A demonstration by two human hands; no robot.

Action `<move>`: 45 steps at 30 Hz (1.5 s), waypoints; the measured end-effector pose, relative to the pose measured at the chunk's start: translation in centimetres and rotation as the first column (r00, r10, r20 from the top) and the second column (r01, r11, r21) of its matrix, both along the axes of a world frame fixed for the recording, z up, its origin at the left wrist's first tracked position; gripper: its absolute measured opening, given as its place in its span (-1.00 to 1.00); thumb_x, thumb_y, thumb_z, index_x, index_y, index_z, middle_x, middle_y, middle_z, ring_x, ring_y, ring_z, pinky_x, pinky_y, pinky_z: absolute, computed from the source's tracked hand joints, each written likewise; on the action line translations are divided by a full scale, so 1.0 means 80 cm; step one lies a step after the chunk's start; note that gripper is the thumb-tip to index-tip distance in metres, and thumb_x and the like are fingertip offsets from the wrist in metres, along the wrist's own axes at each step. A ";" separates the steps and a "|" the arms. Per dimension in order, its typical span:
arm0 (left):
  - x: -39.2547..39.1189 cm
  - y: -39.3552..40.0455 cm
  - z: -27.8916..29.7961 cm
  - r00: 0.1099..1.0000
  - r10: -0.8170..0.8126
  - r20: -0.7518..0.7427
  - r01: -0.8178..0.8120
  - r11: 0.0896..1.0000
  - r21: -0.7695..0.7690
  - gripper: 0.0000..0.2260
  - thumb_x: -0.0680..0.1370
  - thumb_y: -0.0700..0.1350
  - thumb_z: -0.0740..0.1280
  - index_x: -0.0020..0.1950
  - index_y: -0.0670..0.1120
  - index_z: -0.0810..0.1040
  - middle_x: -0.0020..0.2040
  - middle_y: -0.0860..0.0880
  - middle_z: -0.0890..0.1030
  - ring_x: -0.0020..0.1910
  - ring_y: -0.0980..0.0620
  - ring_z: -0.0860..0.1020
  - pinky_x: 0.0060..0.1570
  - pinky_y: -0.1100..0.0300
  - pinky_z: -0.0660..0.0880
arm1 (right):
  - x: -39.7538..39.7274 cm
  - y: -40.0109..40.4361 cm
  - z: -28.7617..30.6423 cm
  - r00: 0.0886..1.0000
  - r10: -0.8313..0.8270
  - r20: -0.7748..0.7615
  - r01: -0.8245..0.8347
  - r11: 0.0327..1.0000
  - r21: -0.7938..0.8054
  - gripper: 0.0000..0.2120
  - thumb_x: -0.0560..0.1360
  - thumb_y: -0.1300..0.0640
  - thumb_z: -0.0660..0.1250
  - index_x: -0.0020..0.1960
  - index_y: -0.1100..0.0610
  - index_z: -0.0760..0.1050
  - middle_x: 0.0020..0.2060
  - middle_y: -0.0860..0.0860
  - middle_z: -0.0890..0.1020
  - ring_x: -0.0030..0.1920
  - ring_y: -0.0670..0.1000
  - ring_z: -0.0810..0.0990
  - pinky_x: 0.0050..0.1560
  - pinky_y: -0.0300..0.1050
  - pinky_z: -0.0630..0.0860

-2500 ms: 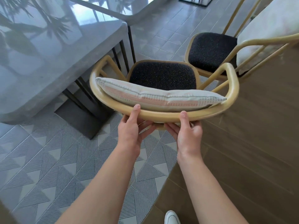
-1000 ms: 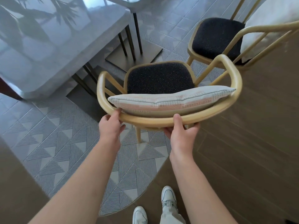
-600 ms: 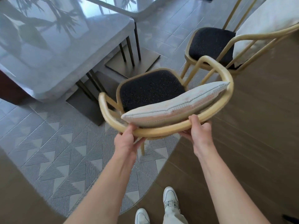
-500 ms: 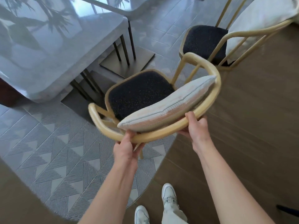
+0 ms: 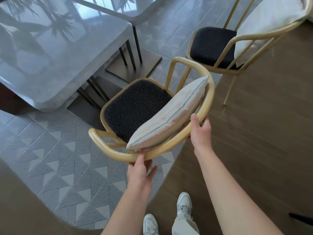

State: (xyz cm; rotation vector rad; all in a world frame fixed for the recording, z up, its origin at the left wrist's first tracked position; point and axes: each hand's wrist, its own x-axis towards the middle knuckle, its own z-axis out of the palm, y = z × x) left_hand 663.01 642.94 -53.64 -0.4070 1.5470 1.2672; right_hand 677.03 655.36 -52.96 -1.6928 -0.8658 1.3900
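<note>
A chair [image 5: 209,92] with a curved yellow wooden back rail and a dark speckled seat [image 5: 135,106] stands on the patterned rug, turned at an angle to the table. A pale cushion [image 5: 169,119] with orange stripes leans inside the back rail. My left hand [image 5: 139,173] grips the rail from below at its lower left bend, thumb on top. My right hand [image 5: 200,131] grips the rail further right, thumb over the top edge and fingers underneath.
A grey glossy table [image 5: 50,48] on dark metal legs stands at upper left. A second matching chair [image 5: 213,46] with a white cushion [image 5: 269,22] is at upper right. Grey patterned rug [image 5: 59,158] lies left, wooden floor right. My white shoes [image 5: 183,202] are below.
The chair has been pulled back from the table and swung round, its back now running diagonally from lower left to upper right. Both hands kept hold of the rail.
</note>
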 end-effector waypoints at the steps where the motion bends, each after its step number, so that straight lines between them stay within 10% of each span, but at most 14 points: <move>1: 0.004 -0.002 0.008 0.998 -0.064 -0.001 0.063 0.997 -0.049 -0.62 0.58 0.04 0.41 0.30 -0.17 0.53 0.13 -0.21 0.63 0.14 -0.15 0.61 0.07 -0.12 0.59 | 0.001 0.000 0.002 1.000 0.008 0.006 -0.008 1.000 -0.019 -0.59 0.63 -0.06 0.26 0.44 0.00 0.37 0.06 -0.10 0.59 0.05 -0.12 0.59 -0.12 -0.29 0.50; 4: 0.015 0.002 0.034 0.962 -0.246 0.115 0.256 0.964 -0.075 -0.56 0.64 0.12 0.28 0.21 -0.26 0.56 0.14 -0.25 0.65 0.18 -0.21 0.61 0.15 -0.16 0.55 | 0.006 -0.006 0.017 0.999 0.026 0.026 -0.024 0.998 -0.050 -0.74 0.63 -0.07 0.23 0.28 -0.02 0.44 0.03 -0.07 0.59 0.07 -0.03 0.60 0.20 0.05 0.56; 11: 0.031 0.050 0.110 0.786 -0.616 -0.048 0.608 0.785 -0.116 -0.40 0.67 0.26 0.07 0.06 -0.21 0.68 0.00 -0.14 0.74 0.08 -0.13 0.67 0.17 -0.07 0.55 | 0.024 -0.015 0.088 0.984 0.177 0.008 -0.177 0.984 0.018 -0.57 0.67 -0.10 0.10 0.46 0.06 0.39 0.24 -0.10 0.57 0.28 -0.09 0.51 0.28 -0.08 0.40; 22: 0.041 0.118 0.264 0.855 -0.387 -0.347 0.465 0.867 0.180 -0.59 0.67 0.23 0.09 0.25 0.04 0.59 0.22 0.00 0.63 0.20 0.04 0.59 0.31 -0.05 0.47 | 0.030 0.004 0.232 0.984 0.162 -0.074 -0.153 0.981 0.120 -0.48 0.68 -0.21 0.01 0.57 -0.01 0.25 0.44 -0.06 0.44 0.39 -0.09 0.41 0.46 0.01 0.31; 45: 0.119 0.123 0.556 0.602 -0.540 -0.589 0.788 0.283 0.546 -0.50 0.68 0.26 0.03 0.47 0.04 0.45 0.42 -0.01 0.51 0.35 0.02 0.50 0.41 -0.04 0.37 | 0.095 -0.080 0.534 0.929 -0.264 -0.258 0.356 0.824 0.441 -0.49 0.68 -0.16 0.06 0.52 0.07 0.36 0.39 -0.02 0.52 0.38 -0.07 0.48 0.43 0.03 0.39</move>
